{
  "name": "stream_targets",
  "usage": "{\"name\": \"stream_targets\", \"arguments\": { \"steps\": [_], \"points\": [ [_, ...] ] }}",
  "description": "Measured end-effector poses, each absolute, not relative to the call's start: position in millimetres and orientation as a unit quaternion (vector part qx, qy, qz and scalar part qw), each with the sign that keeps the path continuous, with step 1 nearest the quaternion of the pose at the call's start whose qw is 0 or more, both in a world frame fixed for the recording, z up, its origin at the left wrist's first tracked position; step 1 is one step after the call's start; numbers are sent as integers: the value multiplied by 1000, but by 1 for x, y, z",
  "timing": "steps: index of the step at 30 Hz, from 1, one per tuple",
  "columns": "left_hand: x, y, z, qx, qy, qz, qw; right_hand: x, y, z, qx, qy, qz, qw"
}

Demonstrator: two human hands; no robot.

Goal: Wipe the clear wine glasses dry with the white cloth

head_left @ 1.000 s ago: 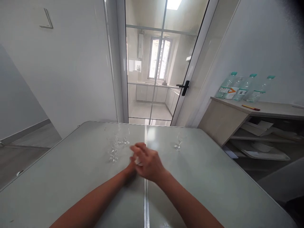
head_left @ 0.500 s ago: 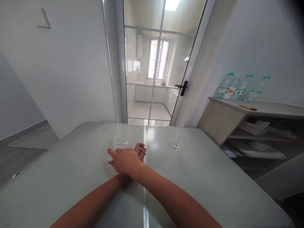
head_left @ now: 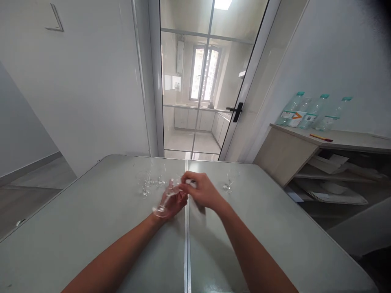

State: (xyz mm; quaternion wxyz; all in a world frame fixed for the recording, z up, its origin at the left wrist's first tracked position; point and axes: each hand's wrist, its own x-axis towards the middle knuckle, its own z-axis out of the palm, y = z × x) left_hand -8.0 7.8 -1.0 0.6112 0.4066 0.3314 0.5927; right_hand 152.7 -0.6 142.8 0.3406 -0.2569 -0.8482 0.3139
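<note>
A clear stemmed glass [head_left: 161,211] lies tilted across my left hand [head_left: 177,204], its round foot by the wrist and its bowl toward the fingers. The fingers of the left hand are curled around it, palm up. My right hand [head_left: 204,190] is just to the right, thumb and fingers pinched together close to the glass's bowl. A pale, blurred bit shows under those fingers; I cannot make out what it is. Left of the hands stand several upright stemmed glasses, the nearest glass [head_left: 144,191] among them. Another stemmed glass [head_left: 227,187] stands apart on the right.
The pale table [head_left: 91,219] has a metal seam [head_left: 187,260] down its middle. Against the right wall is a wooden shelf [head_left: 284,146] with several plastic bottles [head_left: 311,116] and a yellow-handled brush [head_left: 319,137] on top. A glass door [head_left: 210,73] is beyond the table.
My right hand has moved right and uncrossed from over the left arm, leaving the standing glasses at left. The tilted glass in my left hand has come into view.
</note>
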Motion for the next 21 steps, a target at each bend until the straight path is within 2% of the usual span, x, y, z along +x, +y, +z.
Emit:
{"name": "stream_targets", "arguments": {
  "steps": [3, 6, 11, 17, 21],
  "points": [
    [-14, -1, 5, 409, 255, 465, 743, 192, 5, 135, -283, -848, 319, 314],
    [-5, -9, 10, 446, 223, 416, 760, 211, 4, 116, -317, -819, 349, 329],
    [14, -10, 9, 435, 259, 543, 670, 209, 6, 82, -333, -708, 469, 409],
    [18, -5, -1, 447, 361, 566, 591, 190, 13, 57, -314, -667, 530, 419],
    [16, -3, 5, 439, 372, 622, 531, 194, 15, 52, -287, -653, 561, 420]
  ]
}}
